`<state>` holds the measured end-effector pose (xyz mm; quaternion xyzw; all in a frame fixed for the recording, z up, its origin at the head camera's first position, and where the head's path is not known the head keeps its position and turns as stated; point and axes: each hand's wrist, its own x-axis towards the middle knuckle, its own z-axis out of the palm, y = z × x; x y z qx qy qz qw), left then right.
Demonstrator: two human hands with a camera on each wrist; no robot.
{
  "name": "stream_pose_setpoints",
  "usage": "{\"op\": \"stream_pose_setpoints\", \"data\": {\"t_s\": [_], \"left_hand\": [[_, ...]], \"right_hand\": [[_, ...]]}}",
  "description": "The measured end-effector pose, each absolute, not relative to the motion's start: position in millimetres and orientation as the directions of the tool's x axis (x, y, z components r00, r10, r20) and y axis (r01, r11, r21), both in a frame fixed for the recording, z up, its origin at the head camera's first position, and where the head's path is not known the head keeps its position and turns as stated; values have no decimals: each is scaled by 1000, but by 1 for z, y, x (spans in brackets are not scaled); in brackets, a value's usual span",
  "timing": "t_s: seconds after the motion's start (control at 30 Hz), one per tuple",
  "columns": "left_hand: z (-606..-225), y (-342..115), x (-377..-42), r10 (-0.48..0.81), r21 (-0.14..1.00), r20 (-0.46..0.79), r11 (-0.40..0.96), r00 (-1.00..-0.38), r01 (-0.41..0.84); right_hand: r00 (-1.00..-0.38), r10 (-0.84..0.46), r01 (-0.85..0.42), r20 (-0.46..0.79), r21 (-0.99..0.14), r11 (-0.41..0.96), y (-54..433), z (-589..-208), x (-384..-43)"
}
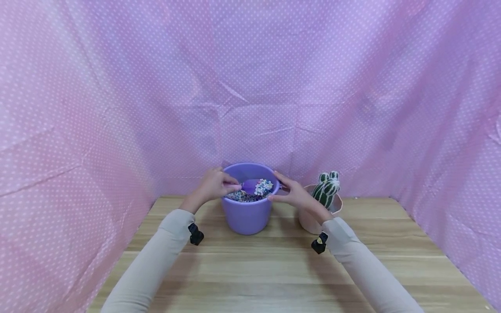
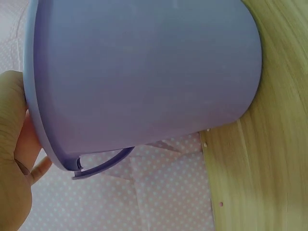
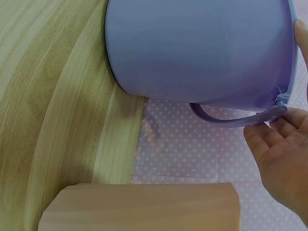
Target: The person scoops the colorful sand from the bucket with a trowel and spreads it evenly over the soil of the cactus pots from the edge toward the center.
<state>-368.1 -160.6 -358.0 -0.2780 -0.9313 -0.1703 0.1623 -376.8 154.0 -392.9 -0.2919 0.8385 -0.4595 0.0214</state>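
A purple bucket stands upright on the table, partly filled with small multicoloured pebbles. Over its left rim, my left hand pinches the handle of a purple toy shovel. The shovel's blade carries a heap of mostly white and blue pebbles. At the bucket's right side, my right hand holds the rim, its thumb and fingers spread along it. In the right wrist view, fingertips touch the bucket handle where it joins the rim. The bucket wall hides the shovel from both wrist views.
Right of the bucket, behind my right forearm, stands a pale pink pot with a green striped cactus. A few loose pebbles lie on the wooden table near its back edge. Pink dotted cloth hangs behind and at both sides.
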Motion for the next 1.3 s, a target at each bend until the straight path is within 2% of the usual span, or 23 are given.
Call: {"op": "stream_pose_setpoints", "data": {"t_s": [0.37, 0.57, 0.83, 1.07, 1.2, 1.3], "left_hand": [[-359, -161, -367, 467, 174, 438, 794, -768, 582], [-358, -160, -370, 455, 182, 435, 801, -777, 570], [-360, -159, -369, 449, 216, 417, 796, -790, 566], [-363, -160, -368, 457, 197, 441, 791, -773, 580], [-363, -159, -368, 461, 207, 440, 783, -771, 586], [-362, -159, -368, 460, 213, 435, 783, -774, 584]], "right_hand": [[-828, -517, -458, 217, -794, 400, 154, -388, -375], [-819, -539, -452, 198, -801, 392, 154, -380, -375], [-836, -519, -452, 180, -762, 464, 162, -362, -368], [-830, -500, -520, 249, -670, 530, 184, -324, -346], [-812, -478, -576, 334, -592, 564, 209, -303, -335], [-822, -432, -568, 371, -586, 578, 234, -294, -329]]}}
